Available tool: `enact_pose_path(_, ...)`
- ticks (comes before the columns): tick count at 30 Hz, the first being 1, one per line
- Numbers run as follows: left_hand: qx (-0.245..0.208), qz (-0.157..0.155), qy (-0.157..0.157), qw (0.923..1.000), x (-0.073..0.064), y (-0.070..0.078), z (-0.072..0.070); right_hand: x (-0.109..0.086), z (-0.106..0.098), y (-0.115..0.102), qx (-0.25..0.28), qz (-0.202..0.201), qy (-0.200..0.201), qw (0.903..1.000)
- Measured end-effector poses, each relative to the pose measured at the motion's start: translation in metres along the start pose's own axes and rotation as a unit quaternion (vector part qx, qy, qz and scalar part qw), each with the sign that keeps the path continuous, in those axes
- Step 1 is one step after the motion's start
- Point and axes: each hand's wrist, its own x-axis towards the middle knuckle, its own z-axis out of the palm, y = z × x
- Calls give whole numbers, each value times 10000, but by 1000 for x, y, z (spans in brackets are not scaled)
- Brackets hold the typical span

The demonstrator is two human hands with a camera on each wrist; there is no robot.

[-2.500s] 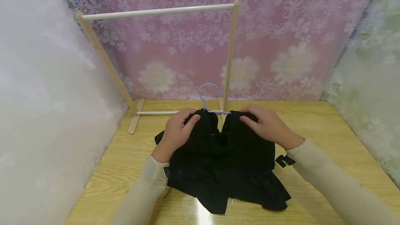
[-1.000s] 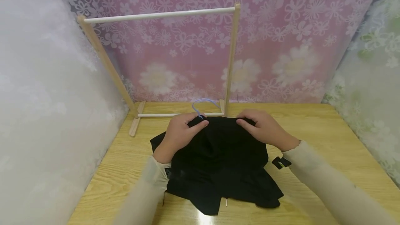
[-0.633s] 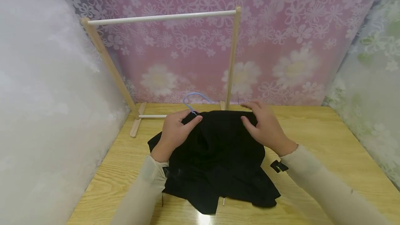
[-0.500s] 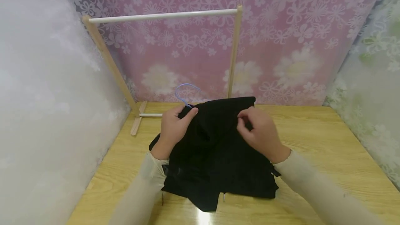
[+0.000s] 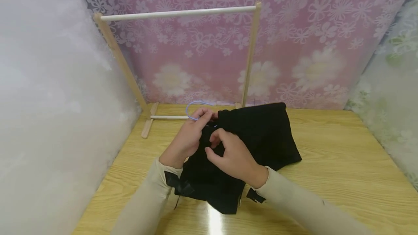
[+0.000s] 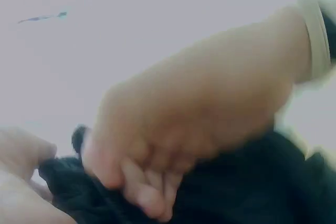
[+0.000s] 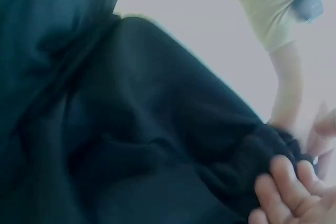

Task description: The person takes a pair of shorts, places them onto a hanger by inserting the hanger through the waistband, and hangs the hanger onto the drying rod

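Note:
A black garment point(image 5: 264, 130) lies bunched under both hands, its right part spread out flat-sided. A thin blue hanger point(image 5: 187, 109) pokes its hook out at the garment's top. My left hand point(image 5: 187, 137) pinches the hanger and cloth just below the hook. Over the middle of the garment, my right hand point(image 5: 236, 157) has loosely bent fingers, with thumb and forefinger apart. The left wrist view shows this right hand point(image 6: 194, 108) blurred against the black cloth. In the right wrist view, its fingers point(image 7: 283, 187) lie near the gathered cloth. The hanger's lower part is hidden.
A wooden rack with a white top bar point(image 5: 177, 13) stands behind the hands, at the back left of the wood-grain table point(image 5: 333, 177). A pale wall point(image 5: 49, 100) borders the left, and a pink flowered backdrop point(image 5: 294, 46) stands behind.
My right hand has released the garment's right upper edge and moved left towards my left hand. The garment's right part has swung out to the right. My left hand keeps its pinch.

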Motion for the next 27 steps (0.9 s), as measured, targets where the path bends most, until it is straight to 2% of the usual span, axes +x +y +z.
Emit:
enact_pose_path(2,-551,48,-156,9983,-3,3,5,1,-1,0,-128,85,104,9998)
enact_pose_path(4,-1124,177,-283,9931,-7,8,12,2,-3,0,-242,226,84,9994)
enact_pose_path(7,-1551,400,-407,9862,-11,14,22,4,-6,-2,156,544,-12,9984)
enact_pose_path(9,-1647,475,-379,9845,-14,16,27,4,-8,-2,668,806,175,9943)
enact_pose_path(12,-1792,491,-239,9823,-17,19,33,4,-12,-1,1542,1106,608,9799)
enact_pose_path(15,-1921,546,-155,9797,-19,22,40,4,-16,-2,2250,1246,860,9625)
enact_pose_path(18,-1901,710,-232,9789,-22,25,46,4,-20,-3,2941,1267,886,9432)
enact_pose_path(20,-1850,793,-422,9786,-22,25,48,5,-23,-2,3317,1420,955,9277)
enact_pose_path(22,-1676,776,-713,9802,-23,25,49,5,-28,-2,3514,1747,970,9147)
enact_pose_path(23,-1427,807,-849,9828,-22,24,50,6,-31,-1,3515,1939,934,9111)
enact_pose_path(24,-989,915,-1004,9858,-23,23,49,6,-34,0,3430,2142,859,9105)
enact_pose_path(25,-369,1116,-1137,9865,-23,21,49,5,-37,2,3339,2316,741,9107)
enact_pose_path(26,447,1401,-1175,9821,-24,20,47,5,-40,3,3239,2450,588,9119)
enact_pose_path(27,1357,1836,-1113,9672,-25,19,45,4,-44,6,3160,2538,442,9131)
